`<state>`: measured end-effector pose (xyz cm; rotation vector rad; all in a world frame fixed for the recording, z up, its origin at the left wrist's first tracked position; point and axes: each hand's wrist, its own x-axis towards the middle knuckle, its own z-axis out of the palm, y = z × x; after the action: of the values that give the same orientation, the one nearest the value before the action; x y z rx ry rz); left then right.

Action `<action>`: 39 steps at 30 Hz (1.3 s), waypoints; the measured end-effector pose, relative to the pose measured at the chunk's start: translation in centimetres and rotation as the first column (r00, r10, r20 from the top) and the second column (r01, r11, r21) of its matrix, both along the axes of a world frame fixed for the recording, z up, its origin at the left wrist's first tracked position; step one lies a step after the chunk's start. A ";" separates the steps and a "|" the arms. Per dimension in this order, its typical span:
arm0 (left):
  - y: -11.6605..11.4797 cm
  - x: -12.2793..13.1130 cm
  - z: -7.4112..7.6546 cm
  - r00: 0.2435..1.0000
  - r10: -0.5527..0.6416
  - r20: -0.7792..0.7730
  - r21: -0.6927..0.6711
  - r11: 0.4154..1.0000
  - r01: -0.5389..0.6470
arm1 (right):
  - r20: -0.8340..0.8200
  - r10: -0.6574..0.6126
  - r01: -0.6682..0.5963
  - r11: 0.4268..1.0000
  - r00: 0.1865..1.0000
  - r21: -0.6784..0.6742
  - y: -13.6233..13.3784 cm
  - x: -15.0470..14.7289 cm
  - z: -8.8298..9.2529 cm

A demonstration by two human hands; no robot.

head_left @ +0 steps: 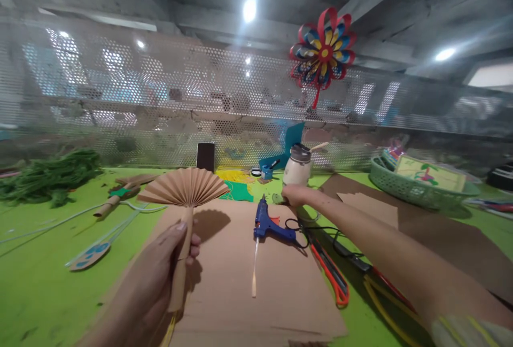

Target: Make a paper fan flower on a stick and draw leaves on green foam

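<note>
My left hand [166,264] is closed round the rolled stem of a brown pleated paper fan [184,187], held upright above a brown cardboard sheet [240,288]. My right hand [294,194] reaches far forward to the foot of a white jar [297,168] with a stick in it; its fingers are curled and what they grip is hidden. A blue glue gun [266,225] lies on the cardboard between my hands, a glue stick trailing from its back end.
Orange-handled scissors [332,277] and cables lie under my right forearm. A green basket [417,186] with papers stands at the right. Green strands [52,176], paper stems and a blue-spotted cutout [90,256] lie at the left. A paper flower [323,53] hangs on the mesh wall.
</note>
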<state>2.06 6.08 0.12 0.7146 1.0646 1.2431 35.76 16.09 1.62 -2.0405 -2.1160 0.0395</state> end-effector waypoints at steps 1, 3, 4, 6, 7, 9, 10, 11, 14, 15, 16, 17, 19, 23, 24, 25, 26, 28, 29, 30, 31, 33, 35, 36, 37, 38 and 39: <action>0.0 0.0 0.1 1.000 0.015 0.011 0.002 1.000 -0.015 | -0.012 0.004 -0.005 0.999 1.000 -0.054 0.1 0.2 -0.1; -0.1 0.1 0.4 0.999 0.028 0.032 0.007 1.000 -0.028 | -0.060 0.001 -0.009 0.990 0.998 -0.143 0.4 0.6 -0.1; -0.2 0.1 0.5 0.999 0.029 0.040 0.012 0.999 -0.029 | -0.086 -0.005 -0.009 0.986 0.996 -0.165 0.4 0.8 0.0; -0.3 0.1 0.7 0.999 0.025 0.046 0.038 0.999 -0.027 | -0.152 -0.020 -0.007 0.984 0.988 -0.179 0.4 1.4 0.4; -0.4 0.1 0.7 0.999 0.019 0.044 0.054 0.998 -0.022 | -0.193 -0.029 -0.005 0.985 0.981 -0.173 0.3 1.7 0.7; -0.4 0.0 0.6 1.000 0.015 0.019 0.083 0.996 -0.016 | -0.294 -0.047 0.003 0.989 0.955 -0.149 -0.2 2.2 1.2; -0.4 0.0 0.5 1.000 0.015 0.000 0.097 0.995 -0.015 | -0.354 -0.053 0.007 0.991 0.934 -0.131 -0.7 2.3 1.5; -0.3 0.0 0.4 1.000 0.013 -0.021 0.112 0.994 -0.011 | -0.418 -0.055 0.009 0.994 0.907 -0.111 -1.3 2.3 1.8; -0.4 0.2 0.2 0.998 -0.035 -0.061 0.150 0.988 0.044 | -0.620 -0.018 -0.012 0.999 0.785 -0.044 -4.1 1.2 2.2; -0.6 0.3 0.1 0.996 -0.064 -0.061 0.155 0.985 0.073 | -0.683 0.010 -0.033 0.999 0.730 -0.020 -5.3 0.4 2.3; -0.9 0.5 0.1 0.994 -0.094 -0.055 0.160 0.982 0.102 | -0.743 0.046 -0.059 0.998 0.667 0.009 -6.6 -0.5 2.3; -1.3 0.8 0.1 0.992 -0.119 -0.051 0.161 0.979 0.126 | -0.798 0.084 -0.093 0.995 0.597 0.035 -8.0 -1.6 2.4; -2.2 1.4 0.1 0.983 -0.178 -0.044 0.181 0.966 0.183 | -0.885 0.154 -0.158 0.983 0.440 0.092 -10.7 -4.0 2.6; -4.3 2.6 0.2 0.967 -0.247 -0.057 0.221 0.942 0.253 | -0.969 0.195 -0.231 0.960 0.152 0.157 -14.9 -8.5 2.7; -4.7 2.9 0.2 0.964 -0.259 -0.062 0.227 0.937 0.266 | -0.977 0.187 -0.238 0.958 0.099 0.159 -15.6 -9.4 2.6; -5.0 3.0 0.2 0.961 -0.269 -0.065 0.233 0.932 0.277 | -0.983 0.173 -0.239 0.958 0.057 0.155 -16.2 -10.2 2.4; -5.3 3.1 0.2 0.958 -0.279 -0.068 0.236 0.928 0.287 | -0.987 0.159 -0.238 0.960 0.021 0.149 -16.7 -10.8 2.2; -5.5 3.3 0.0 0.952 -0.298 -0.072 0.240 0.921 0.307 | -0.992 0.125 -0.233 0.964 -0.031 0.129 -17.4 -11.8 1.5; -5.5 3.3 -0.1 0.949 -0.307 -0.073 0.239 0.918 0.315 | -0.993 0.110 -0.230 0.966 -0.052 0.119 -17.6 -12.1 1.2; -5.5 3.3 -0.2 0.946 -0.315 -0.074 0.238 0.916 0.324 | -0.993 0.095 -0.227 0.968 -0.070 0.109 -17.7 -12.4 0.8; -5.4 3.4 -0.4 0.943 -0.324 -0.074 0.237 0.913 0.332 | -0.993 0.083 -0.222 0.970 -0.087 0.100 -17.8 -12.6 0.5; -5.3 3.4 -0.6 0.936 -0.345 -0.073 0.240 0.904 0.352 | -0.991 0.061 -0.207 0.975 -0.120 0.085 -17.7 -12.8 -0.1; -5.1 3.5 -0.7 0.927 -0.368 -0.071 0.249 0.893 0.374 | -0.988 0.047 -0.191 0.979 -0.147 0.075 -17.5 -12.8 -0.5; -5.1 3.5 -0.8 0.923 -0.378 -0.068 0.254 0.889 0.382 | -0.987 0.043 -0.184 0.980 -0.158 0.072 -17.4 -12.8 -0.7; -5.1 3.4 -0.8 0.920 -0.386 -0.064 0.257 0.885 0.389 | -0.985 0.041 -0.179 0.981 -0.166 0.071 -17.3 -12.7 -0.8; -5.1 3.4 -0.7 0.917 -0.395 -0.060 0.260 0.881 0.396 | -0.984 0.044 -0.174 0.982 -0.171 0.074 -17.2 -12.7 -0.9; -5.1 3.4 -0.7 0.913 -0.405 -0.056 0.261 0.876 0.405 | -0.983 0.049 -0.169 0.982 -0.175 0.079 -17.2 -12.6 -0.9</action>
<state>5.42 1.02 -0.59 1.0857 0.6999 1.0259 23.17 -1.12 0.71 -0.8766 -1.0291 1.3347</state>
